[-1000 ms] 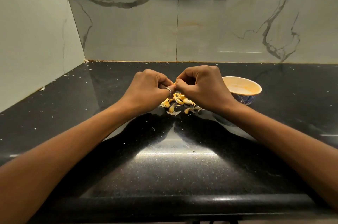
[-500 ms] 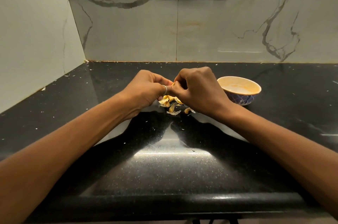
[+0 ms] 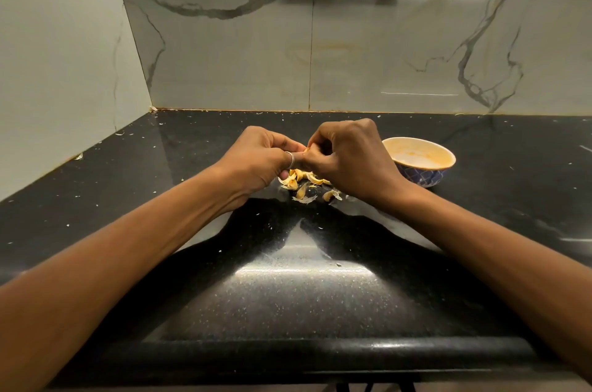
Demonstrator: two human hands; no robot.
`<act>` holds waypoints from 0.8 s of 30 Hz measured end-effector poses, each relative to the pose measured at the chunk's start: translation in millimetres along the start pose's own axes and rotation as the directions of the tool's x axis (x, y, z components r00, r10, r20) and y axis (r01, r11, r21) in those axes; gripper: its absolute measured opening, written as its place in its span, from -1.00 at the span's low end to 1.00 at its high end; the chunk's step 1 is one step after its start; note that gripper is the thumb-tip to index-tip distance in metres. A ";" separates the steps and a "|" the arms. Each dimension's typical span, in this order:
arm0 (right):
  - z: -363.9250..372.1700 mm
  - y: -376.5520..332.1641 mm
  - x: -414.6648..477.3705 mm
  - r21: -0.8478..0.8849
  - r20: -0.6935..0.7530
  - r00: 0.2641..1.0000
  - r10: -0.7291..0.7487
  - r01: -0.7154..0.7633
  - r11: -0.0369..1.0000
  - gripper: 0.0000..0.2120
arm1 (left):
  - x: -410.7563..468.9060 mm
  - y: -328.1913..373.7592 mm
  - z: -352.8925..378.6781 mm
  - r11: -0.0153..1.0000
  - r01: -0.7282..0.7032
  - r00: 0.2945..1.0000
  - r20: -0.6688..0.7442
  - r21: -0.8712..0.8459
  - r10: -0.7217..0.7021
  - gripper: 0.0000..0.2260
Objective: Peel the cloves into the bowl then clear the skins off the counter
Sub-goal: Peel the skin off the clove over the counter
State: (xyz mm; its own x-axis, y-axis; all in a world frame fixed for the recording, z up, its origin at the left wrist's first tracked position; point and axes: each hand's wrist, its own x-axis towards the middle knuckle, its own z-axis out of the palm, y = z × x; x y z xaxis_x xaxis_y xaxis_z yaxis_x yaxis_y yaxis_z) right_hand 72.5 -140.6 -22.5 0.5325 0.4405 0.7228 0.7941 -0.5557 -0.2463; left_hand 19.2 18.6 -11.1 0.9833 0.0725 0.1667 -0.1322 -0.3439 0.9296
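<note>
R hand (image 3: 352,161) edged left, pinching clove (image 3: 306,150) w/ L hand (image 3: 256,162).

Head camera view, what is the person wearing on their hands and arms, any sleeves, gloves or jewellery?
No gloves on the left hand or the right hand. One thin, silver-coloured ring circles one digit of the left hand. The left forearm and right forearm are bare as far as the frame shows: no sleeves, watch or bracelet in view.
</note>
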 end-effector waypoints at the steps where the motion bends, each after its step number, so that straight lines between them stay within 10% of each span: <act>1: -1.2 -0.7 -0.2 0.022 0.000 1.000 0.020 -0.020 1.000 -0.80 | 0.5 -1.0 -0.8 1.000 -0.001 1.000 0.008 -0.009 0.001 -0.81; 9: -10.8 2.2 -0.3 0.473 0.184 0.925 0.331 -0.379 0.795 -0.90 | 4.8 -4.5 -4.8 0.997 0.003 0.999 0.039 -0.075 0.000 -0.93; 24: -6.2 3.6 0.0 0.528 0.280 0.860 0.426 -0.509 0.680 -0.87 | 8.8 -4.7 -12.9 0.983 0.065 0.990 0.133 -0.173 -0.042 -0.85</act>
State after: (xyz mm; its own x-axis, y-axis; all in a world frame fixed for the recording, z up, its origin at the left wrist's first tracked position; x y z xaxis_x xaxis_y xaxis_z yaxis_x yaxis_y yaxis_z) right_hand 73.6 -147.0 -19.4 0.8785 0.3392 0.3363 0.4239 -0.2292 -0.8762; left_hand 26.9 33.0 -9.8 0.9959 -0.0386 0.0821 -0.0875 -0.1718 0.9812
